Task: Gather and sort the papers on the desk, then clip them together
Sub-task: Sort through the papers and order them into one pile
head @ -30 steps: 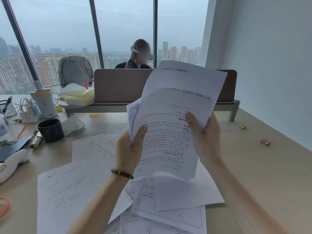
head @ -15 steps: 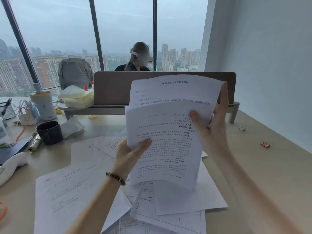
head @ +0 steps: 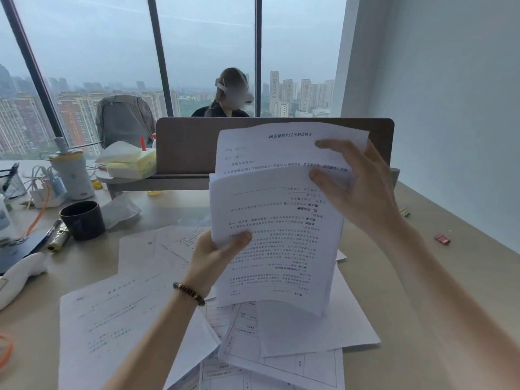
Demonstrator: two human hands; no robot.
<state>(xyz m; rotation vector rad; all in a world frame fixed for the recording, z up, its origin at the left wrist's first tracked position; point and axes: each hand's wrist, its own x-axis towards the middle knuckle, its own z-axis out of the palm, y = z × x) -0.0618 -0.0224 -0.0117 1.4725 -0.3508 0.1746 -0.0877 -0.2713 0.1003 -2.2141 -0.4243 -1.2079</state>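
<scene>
Grip of both hands (head: 213,257) on papers (head: 278,237).

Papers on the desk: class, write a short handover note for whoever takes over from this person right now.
Left hand: grip shut on the lower left edge of the held papers, raised upright above the desk.
Right hand: pinching the top of the front sheet, with a rear sheet showing above it.
Loose sheets lie scattered below; two binder clips sit apart at far right.
Done: some sheets gathered. Left: collect the rest, sort, square up, clip.
</scene>
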